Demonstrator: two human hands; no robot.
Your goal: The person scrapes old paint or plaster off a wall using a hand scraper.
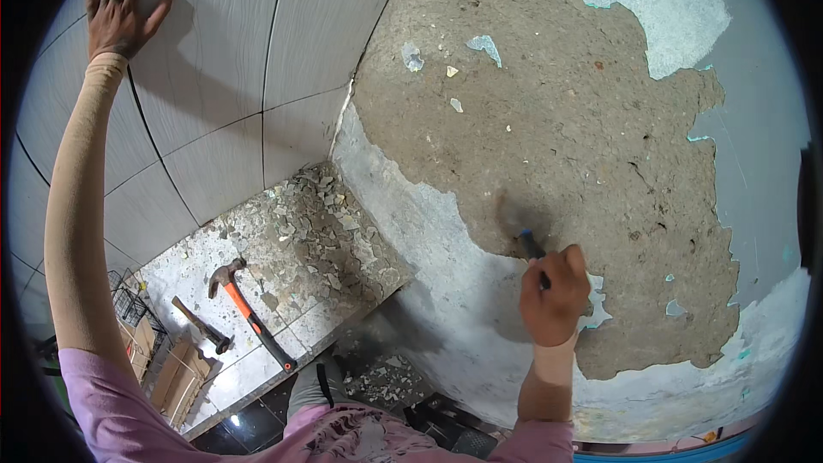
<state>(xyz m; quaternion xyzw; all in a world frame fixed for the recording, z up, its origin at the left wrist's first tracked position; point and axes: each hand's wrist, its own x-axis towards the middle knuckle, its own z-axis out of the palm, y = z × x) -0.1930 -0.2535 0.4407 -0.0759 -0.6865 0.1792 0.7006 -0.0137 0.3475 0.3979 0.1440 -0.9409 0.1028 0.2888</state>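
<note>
My left hand (122,19) rests flat on the grey tiled wall (212,45), holding nothing, its fingers apart. Gripped in my right hand (556,296) is a black-handled striking tool (532,245), whose head is blurred and hard to make out. It is over the lower part of the bare rough patch (559,116) of the other wall. Just below it runs the ragged edge of the remaining white coat (463,270). A few pale paint flakes (485,48) still cling to the rough surface.
On the white tiled ledge (257,370) lie a claw hammer (241,302) with an orange and black handle, a chisel-like tool (202,325), cardboard pieces (177,376) and heaped paint chips (321,225). A black wire basket (138,308) stands at left. More debris (389,379) covers the floor.
</note>
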